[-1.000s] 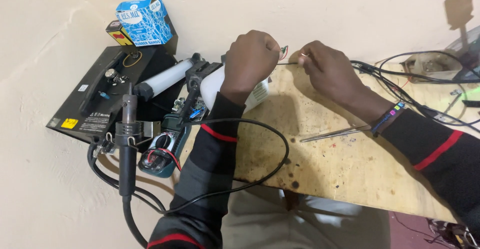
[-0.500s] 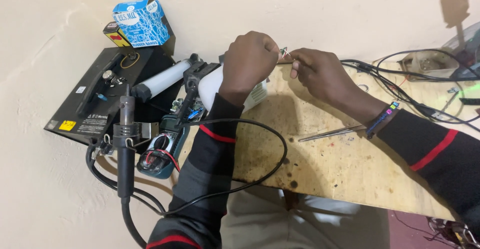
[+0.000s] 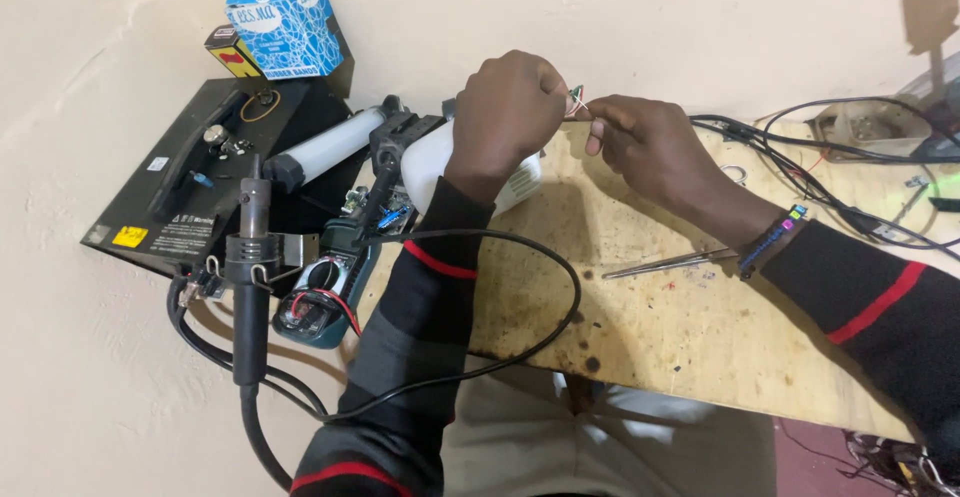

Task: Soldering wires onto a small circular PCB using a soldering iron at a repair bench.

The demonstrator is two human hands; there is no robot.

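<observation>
Your tabletop is a stained plywood sheet running from the wall toward you; its near edge cuts diagonally across your lap, and its left edge ends just past your left forearm. The barest stretch lies between your two forearms and out toward the near edge, with only a pair of tweezers lying on it, beside your right wrist. To the right, a tangle of black cables crowds the far corner. To the left, off the plywood edge, a black station box lies flat, with a blue carton behind it against the wall and a black hot-air handle standing in its holder in front. A white cylinder and a white bottle lie just beside your left hand, so room there is tight. A black cord loops over your left sleeve.

The small wired part sits up near the wall, between your two hands, above the tabletop. It is tiny, with thin pale and reddish leads and a greenish tip; finer detail cannot be made out.

Your left hand is clenched, knuckles up, fingers pinching the part's left end. Your right hand meets it, fingers curled and grasping the leads from the right.
</observation>
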